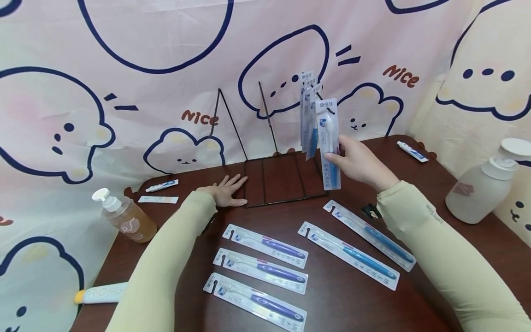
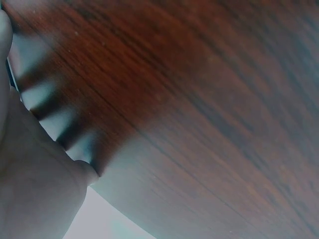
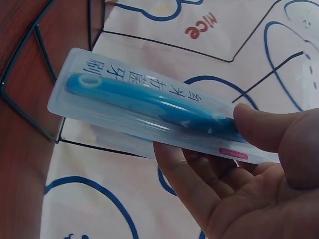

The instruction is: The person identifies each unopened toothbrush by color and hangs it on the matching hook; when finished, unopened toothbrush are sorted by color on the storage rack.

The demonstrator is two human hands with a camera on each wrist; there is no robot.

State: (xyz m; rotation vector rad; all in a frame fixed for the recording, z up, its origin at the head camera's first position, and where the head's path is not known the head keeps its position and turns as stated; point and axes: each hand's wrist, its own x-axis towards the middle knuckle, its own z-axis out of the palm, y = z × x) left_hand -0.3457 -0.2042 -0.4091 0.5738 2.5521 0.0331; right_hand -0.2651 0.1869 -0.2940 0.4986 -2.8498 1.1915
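A packaged blue toothbrush stands upright at the rack's right prong, pinched between the thumb and fingers of my right hand. Its blue handle shows through the clear blister in the right wrist view. Just behind it, several packaged toothbrushes hang on the same side of the black wire rack. My left hand lies on the table with fingers spread, its fingertips at the left edge of the rack's base. Whether they press on the wire I cannot tell.
Several packaged purple toothbrushes lie front centre, with two blue ones to their right. An amber pump bottle leans at left; a white pump bottle stands at right. Small toothpaste tubes lie near the back edge.
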